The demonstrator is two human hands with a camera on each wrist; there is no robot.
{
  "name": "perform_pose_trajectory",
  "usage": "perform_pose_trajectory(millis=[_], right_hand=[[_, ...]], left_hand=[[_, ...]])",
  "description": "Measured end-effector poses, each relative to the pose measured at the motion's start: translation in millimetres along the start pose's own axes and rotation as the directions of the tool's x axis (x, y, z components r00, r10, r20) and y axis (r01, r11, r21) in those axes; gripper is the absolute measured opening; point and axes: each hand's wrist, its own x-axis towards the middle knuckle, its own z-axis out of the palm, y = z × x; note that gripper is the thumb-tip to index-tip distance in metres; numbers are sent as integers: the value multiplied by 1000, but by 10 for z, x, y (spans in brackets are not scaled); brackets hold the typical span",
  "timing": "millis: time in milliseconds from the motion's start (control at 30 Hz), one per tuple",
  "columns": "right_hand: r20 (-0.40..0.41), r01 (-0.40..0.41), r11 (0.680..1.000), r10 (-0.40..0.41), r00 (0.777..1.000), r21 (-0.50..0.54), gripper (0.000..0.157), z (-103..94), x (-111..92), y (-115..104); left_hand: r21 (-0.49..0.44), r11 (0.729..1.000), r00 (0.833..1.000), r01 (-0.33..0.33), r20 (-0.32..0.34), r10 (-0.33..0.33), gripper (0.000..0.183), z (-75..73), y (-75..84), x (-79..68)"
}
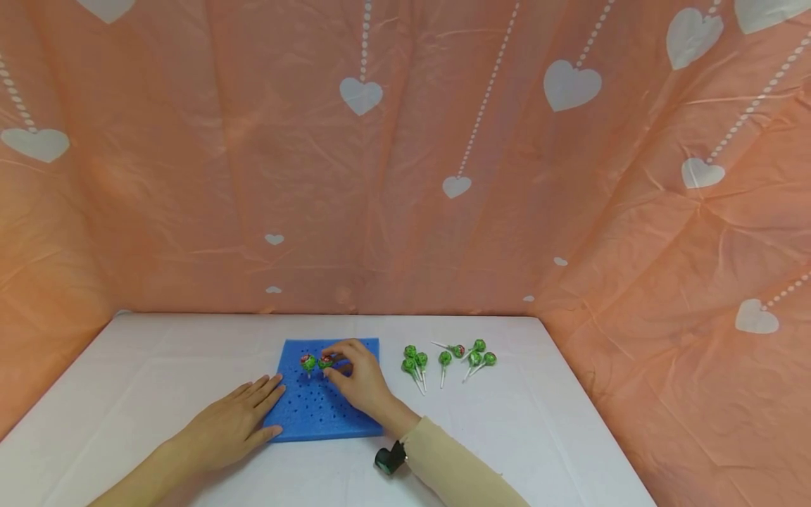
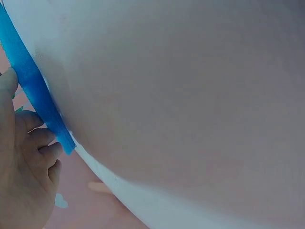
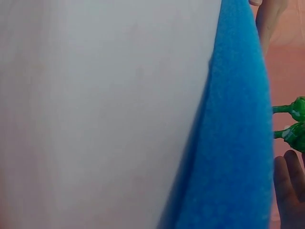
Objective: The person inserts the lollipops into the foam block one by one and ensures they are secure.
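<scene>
A blue foam block [image 1: 317,412] dotted with small holes lies on the table. Two lollipops in green and red wrappers stand in its upper part: a left lollipop [image 1: 307,362] and, close beside it, a right lollipop [image 1: 326,361]. My right hand [image 1: 359,377] reaches over the block from the right and pinches the right lollipop's head between thumb and fingers. Both sticks [image 3: 280,109] meet the foam in the right wrist view. My left hand [image 1: 231,422] rests with straight, spread fingers along the block's left edge, thumb at the near corner; the left wrist view shows its fingers [image 2: 40,138] against the foam.
Right of the block, several green lollipops lie loose on the white table [image 1: 494,436], among them a left cluster [image 1: 415,362], a single one [image 1: 445,359] and a right cluster [image 1: 479,358]. An orange curtain [image 1: 405,246] with white hearts hangs behind the table.
</scene>
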Motion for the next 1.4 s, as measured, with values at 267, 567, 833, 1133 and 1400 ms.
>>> perform_pose_trajectory(millis=[267,567,833,1133,1400], right_hand=[[-2,-5,1000,5,1000,-2,30,-22,-3,-25],[-29,-9,998,11,1000,57,31,-134,-24,-77],[-89,-30,998,34,995,52,30,-331,-74,-46],[-144,-126,992,126,982,9,30,-602,-209,102],[-224,-128,992,122,967,-15,29,-802,-338,324]], left_hand=[[5,1000,1000,-6,-12,6,69,4,5,-2],[15,1000,1000,-10,-27,11,69,3,-5,-13],[26,1000,999,-16,-39,17,68,-5,1,-22],[30,999,999,-17,-37,18,68,5,-1,-20],[21,1000,1000,-16,-26,17,69,3,4,-10]])
